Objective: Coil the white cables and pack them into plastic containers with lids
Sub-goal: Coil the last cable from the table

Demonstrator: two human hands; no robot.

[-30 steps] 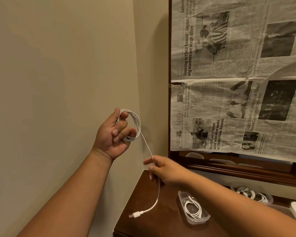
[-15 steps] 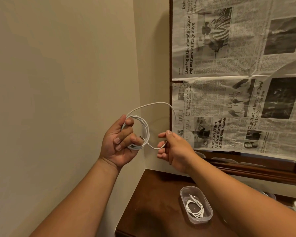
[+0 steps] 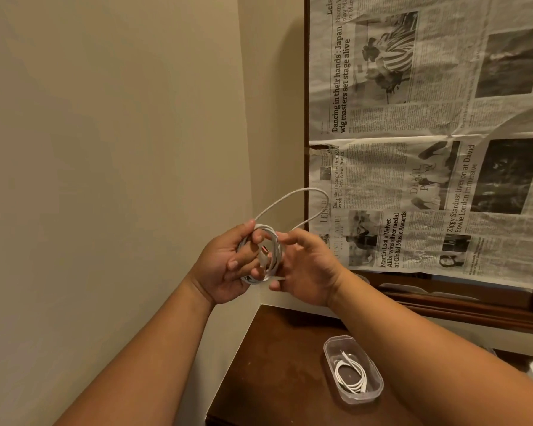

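A white cable [image 3: 270, 256] is wound in several loops around the fingers of my left hand [image 3: 228, 267], which grips the coil in the air above the table's left corner. One loose loop arcs up and to the right of the coil. My right hand [image 3: 305, 267] is close against the coil's right side and pinches the cable's tail end near its plug. Below on the table, an open clear plastic container [image 3: 353, 375] holds another coiled white cable [image 3: 350, 378].
The dark wooden table [image 3: 271, 373] sits in a corner against a beige wall. Newspaper sheets [image 3: 428, 142] cover a framed panel behind it. More clear plastic pieces lean at the table's back, and a white object shows at the far right edge.
My right hand lifted the hanging tail off the table, brought it up in an arc and closed in against the coil. The last loop has shrunk.
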